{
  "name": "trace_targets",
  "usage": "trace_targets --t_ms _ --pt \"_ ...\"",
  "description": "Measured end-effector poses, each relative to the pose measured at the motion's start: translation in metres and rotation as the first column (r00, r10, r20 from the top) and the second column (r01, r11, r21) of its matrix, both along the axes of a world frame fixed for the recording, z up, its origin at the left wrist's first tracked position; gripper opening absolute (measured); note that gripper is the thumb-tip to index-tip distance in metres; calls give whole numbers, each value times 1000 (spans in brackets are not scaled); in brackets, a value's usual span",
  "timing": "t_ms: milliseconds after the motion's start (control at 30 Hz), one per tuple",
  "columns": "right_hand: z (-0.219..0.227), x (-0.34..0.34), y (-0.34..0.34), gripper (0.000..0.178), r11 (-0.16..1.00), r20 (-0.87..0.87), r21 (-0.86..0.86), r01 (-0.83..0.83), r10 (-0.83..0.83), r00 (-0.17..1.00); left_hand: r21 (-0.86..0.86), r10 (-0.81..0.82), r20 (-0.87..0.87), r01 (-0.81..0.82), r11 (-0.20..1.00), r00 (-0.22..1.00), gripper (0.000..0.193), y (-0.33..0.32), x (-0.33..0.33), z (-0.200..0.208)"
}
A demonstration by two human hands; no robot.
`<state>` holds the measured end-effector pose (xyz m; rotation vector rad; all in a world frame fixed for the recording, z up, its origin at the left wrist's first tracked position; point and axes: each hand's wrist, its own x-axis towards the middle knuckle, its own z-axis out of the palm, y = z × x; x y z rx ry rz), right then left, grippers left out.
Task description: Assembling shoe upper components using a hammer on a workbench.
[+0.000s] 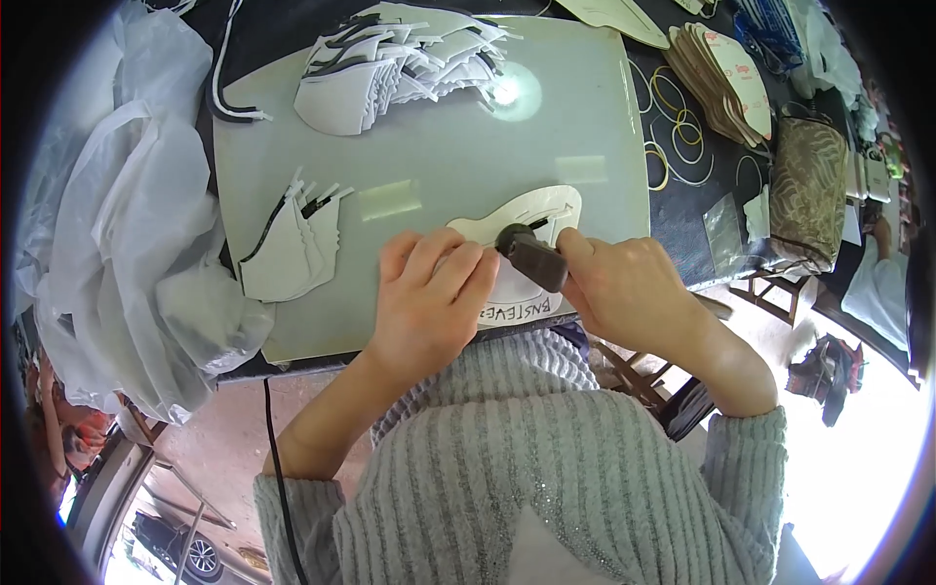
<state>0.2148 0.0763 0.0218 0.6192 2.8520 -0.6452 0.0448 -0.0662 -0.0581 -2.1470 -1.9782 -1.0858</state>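
One panel [509, 214] beneath left fingers [466, 257]

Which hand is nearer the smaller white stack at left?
Left: the left hand is to the right of the smaller white stack, apart from it; the right hand is farther right.

Black table [685, 219] under grey board [556, 136]; white-piece stacks [356, 93], cream template [502, 216] atop.
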Motion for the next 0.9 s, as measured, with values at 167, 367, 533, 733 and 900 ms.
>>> trace_targets --t_ms 167,367,533,733,900 --pt "-1 -1 3 33 999 149 8 -32 31 988 -22 -2 34 3 1000 999 28 -9 -8 5" --pt "2 -10 27 32 980 138 -62 -188 195 971 -42 -18 105 22 999 994 31 -13 -10 4" --pt "6 -20 35 33 939 179 -140 -313 335 925 -27 -21 134 25 999 991 29 -13 -11 -1" --pt "9 -32 37 35 912 216 -201 -357 397 892 -26 -27 193 32 999 981 29 -12 -12 -2" --pt "5 -29 29 35 925 234 -177 -336 371 899 -39 -4 232 13 999 973 29 -13 -10 0"
